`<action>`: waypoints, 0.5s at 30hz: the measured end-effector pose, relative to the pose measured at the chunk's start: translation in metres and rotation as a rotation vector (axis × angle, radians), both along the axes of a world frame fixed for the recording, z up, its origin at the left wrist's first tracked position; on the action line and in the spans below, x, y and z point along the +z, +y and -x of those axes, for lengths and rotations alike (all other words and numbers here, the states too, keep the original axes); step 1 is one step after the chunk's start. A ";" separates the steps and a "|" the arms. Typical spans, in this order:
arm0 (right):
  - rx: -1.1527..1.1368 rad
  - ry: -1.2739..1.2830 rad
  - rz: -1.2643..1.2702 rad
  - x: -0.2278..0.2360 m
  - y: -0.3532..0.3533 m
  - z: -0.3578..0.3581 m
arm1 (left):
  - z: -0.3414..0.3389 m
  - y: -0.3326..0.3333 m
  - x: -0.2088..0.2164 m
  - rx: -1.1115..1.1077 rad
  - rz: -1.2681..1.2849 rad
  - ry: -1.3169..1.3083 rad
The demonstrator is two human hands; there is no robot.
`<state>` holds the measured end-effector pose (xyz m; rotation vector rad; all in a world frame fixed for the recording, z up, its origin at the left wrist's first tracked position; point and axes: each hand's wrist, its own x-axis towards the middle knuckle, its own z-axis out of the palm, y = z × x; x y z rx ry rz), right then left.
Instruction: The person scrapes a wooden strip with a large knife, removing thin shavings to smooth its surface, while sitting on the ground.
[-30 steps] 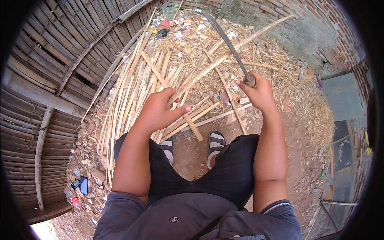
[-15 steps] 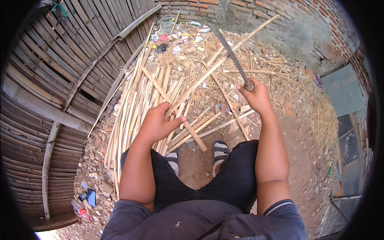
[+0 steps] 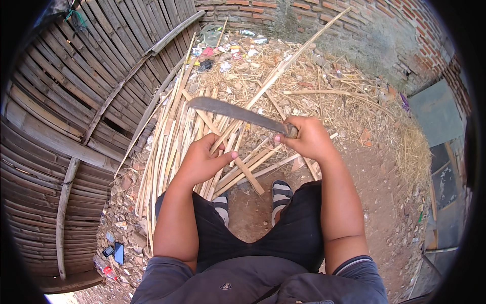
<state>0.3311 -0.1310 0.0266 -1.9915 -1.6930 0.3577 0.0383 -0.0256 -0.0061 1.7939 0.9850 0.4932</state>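
The right hand (image 3: 309,139) has its grip clamped on the handle of a long curved machete (image 3: 238,112), whose grey blade stretches leftward and level above the pile of split bamboo strips (image 3: 177,137). The left hand (image 3: 202,162) has its grip closed around one long bamboo slat (image 3: 283,68), which slants up toward the brick wall (image 3: 314,20). The strips lie on the dirt ground (image 3: 385,192) beside a woven bamboo fence (image 3: 66,101), just ahead of the person's sandals (image 3: 281,195).
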 end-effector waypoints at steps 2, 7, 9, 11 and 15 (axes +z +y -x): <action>-0.170 0.116 -0.024 0.000 0.003 -0.018 | 0.005 0.002 0.001 -0.018 0.021 -0.009; -0.206 0.152 -0.080 -0.003 -0.001 -0.033 | -0.001 -0.002 0.006 -0.029 -0.029 0.034; -0.117 0.192 -0.006 0.001 -0.003 -0.015 | -0.002 -0.003 0.013 -0.010 -0.023 0.150; 0.039 0.066 -0.001 -0.007 0.002 -0.004 | -0.001 -0.001 0.004 -0.006 -0.057 0.098; 0.163 -0.107 0.012 -0.009 0.007 0.016 | 0.005 0.005 -0.016 -0.025 -0.370 -0.087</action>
